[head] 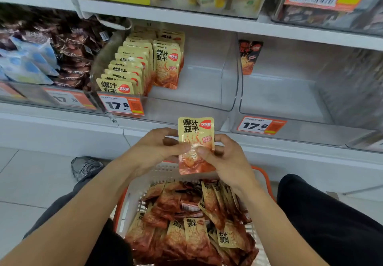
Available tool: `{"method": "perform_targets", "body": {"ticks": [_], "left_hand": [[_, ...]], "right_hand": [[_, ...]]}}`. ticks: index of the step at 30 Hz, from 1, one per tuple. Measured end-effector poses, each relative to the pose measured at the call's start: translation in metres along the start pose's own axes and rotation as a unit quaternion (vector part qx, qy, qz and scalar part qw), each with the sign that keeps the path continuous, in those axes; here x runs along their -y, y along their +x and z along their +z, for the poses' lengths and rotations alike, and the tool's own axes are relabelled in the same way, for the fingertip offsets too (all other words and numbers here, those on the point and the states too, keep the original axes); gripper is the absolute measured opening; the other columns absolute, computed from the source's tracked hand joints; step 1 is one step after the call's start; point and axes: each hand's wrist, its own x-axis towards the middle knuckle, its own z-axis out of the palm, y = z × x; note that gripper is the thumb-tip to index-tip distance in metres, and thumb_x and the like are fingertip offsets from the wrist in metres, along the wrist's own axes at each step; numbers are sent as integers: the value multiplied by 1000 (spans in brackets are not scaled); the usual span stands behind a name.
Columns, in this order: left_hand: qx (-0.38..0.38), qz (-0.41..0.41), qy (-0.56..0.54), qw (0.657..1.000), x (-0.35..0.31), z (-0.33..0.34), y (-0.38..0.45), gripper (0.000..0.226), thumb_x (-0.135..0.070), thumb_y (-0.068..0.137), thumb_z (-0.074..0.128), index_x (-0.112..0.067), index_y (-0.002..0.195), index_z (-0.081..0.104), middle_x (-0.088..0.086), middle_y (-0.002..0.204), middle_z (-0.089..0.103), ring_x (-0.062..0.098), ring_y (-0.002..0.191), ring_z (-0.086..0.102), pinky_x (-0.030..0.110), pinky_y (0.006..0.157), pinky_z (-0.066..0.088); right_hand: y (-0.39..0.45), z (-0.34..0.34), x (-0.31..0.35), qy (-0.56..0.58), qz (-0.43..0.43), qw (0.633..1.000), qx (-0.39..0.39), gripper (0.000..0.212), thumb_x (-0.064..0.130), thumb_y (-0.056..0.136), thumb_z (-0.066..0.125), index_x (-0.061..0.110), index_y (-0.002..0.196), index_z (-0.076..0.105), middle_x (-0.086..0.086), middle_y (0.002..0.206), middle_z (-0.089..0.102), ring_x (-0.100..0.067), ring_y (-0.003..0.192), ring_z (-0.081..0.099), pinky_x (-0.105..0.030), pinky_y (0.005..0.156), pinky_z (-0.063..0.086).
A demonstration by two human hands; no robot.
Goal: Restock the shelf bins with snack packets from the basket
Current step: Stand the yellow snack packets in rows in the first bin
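Closest to the camera there's the basket (pixel 122 207), white mesh with an orange rim, sitting between the person's knees and piled with yellow-and-red snack packets (pixel 194 232) lying every which way. Just above its far edge, both hands are on one packet (pixel 195 144), held upright with the printed side facing the camera. The left hand (pixel 153 147) pinches its left edge between thumb and curled fingers, and the right hand (pixel 226 158) grips the right edge the same way, thumbs nearly meeting on the front. A grey sneaker (pixel 86 166) pokes out on the tiled floor to the left.

Further back is the shelf with clear bins. The middle bin (pixel 207 99) has a neat row of the same yellow packets (pixel 128 73) standing along its left side, plus a shorter stack just beside them; its right half is bare. An orange 17.8 price tag (pixel 121 105) hangs on its front left corner. The bin to the right (pixel 290 104) holds one dark packet (pixel 249 57) propped at its back left corner. The bin on the left (pixel 31 91) is stuffed with brown and blue bags. Up top, another shelf with more bins and big orange tags.
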Motion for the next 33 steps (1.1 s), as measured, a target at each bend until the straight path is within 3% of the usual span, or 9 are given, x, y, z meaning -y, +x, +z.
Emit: {"method": "perform_targets", "body": {"ticks": [2,5,10,13,18,23,27,30,33], "left_hand": [[-33,73,50,996,-9,-1,1,28,-17,84,77,-10,110,71,3,101,77,25,95,72,36,85,59],[-106,170,75,977,-22,-16,8,15,-18,87,72,-13,101,71,5,93,77,20,86,72,29,76,58],[-126,241,127,954,-34,-36,17,16,-11,91,68,-21,102,65,-3,97,75,10,91,70,28,81,57],[-159,266,134,941,-32,-42,17,25,-8,91,67,-31,98,62,-15,97,73,2,91,68,18,79,53],[-338,361,211,843,-31,-63,22,32,-22,90,72,-27,118,58,-14,114,59,7,109,55,9,93,38],[-382,325,341,795,-17,-87,44,61,-45,85,63,-10,133,55,8,141,49,26,142,30,21,119,11],[-361,310,392,788,-11,-89,49,72,-59,85,53,-11,139,51,8,148,44,28,148,19,36,123,2],[-350,313,413,780,-10,-91,50,77,-60,83,58,-10,141,46,9,149,42,31,147,21,33,123,-6],[-350,316,414,778,-9,-91,49,77,-49,81,68,-9,142,45,10,149,41,32,146,23,28,122,-9]], "right_hand": [[0,-2,20,-7,-17,1000,10,20,17,90,72,19,108,62,1,92,78,-14,85,74,-31,82,58],[8,-10,46,-134,-84,987,-9,15,17,87,75,24,98,66,12,92,75,2,84,68,-12,75,51],[37,-11,92,-218,-142,965,-5,44,29,79,83,32,115,57,14,98,70,-6,79,70,-27,75,57],[57,-4,111,-280,-189,941,27,29,28,78,84,30,98,63,12,90,72,-9,78,71,-42,78,58],[89,11,118,-234,-261,936,-29,23,28,82,81,31,90,59,9,91,72,-11,78,72,-45,75,59],[138,15,113,-233,-258,930,-121,30,26,81,82,33,82,53,8,85,71,-16,76,72,-49,71,58],[187,34,114,-333,-220,911,-104,28,22,79,82,25,82,54,0,86,71,-23,81,70,-41,79,55],[212,50,108,-381,-208,895,-102,26,17,81,79,14,102,65,-6,95,71,-26,92,67,-30,75,49],[226,57,102,-395,-195,890,-118,28,16,83,74,11,107,60,-8,98,68,-27,95,64,-23,66,36]]}}
